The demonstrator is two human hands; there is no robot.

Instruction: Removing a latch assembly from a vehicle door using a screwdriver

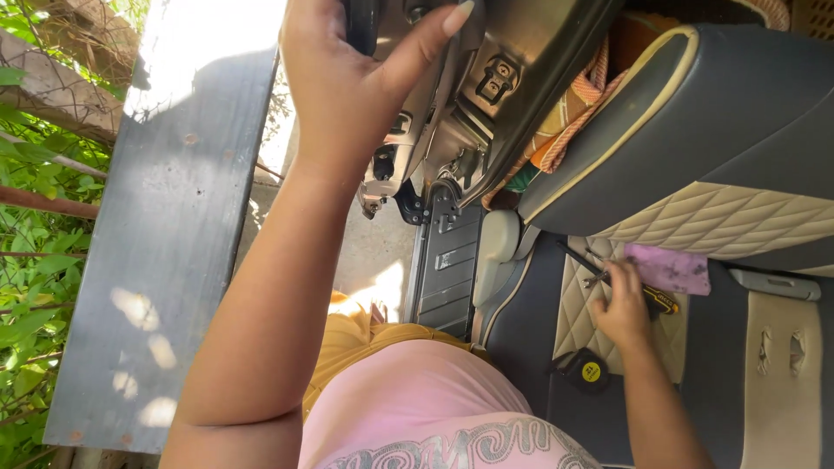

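Observation:
My left hand (347,82) is raised at the top of the view and grips the dark edge of a grey car door panel (486,78), with the thumb stretched across the panel. My right hand (621,308) lies on the quilted cream and grey car seat (578,326). Its fingers are curled over a screwdriver with a black and yellow handle (662,302). A small metal tool (596,279) lies beside the fingers. Just right of the hand there is a purple cloth (671,269), and below it a black tape measure with a yellow label (588,372).
The grey seat back (695,113) fills the upper right, with an orange striped cloth (578,95) tucked behind it. A black ribbed sill plate (445,265) runs below the door opening. A grey plank (174,252) and green plants (35,287) are at the left.

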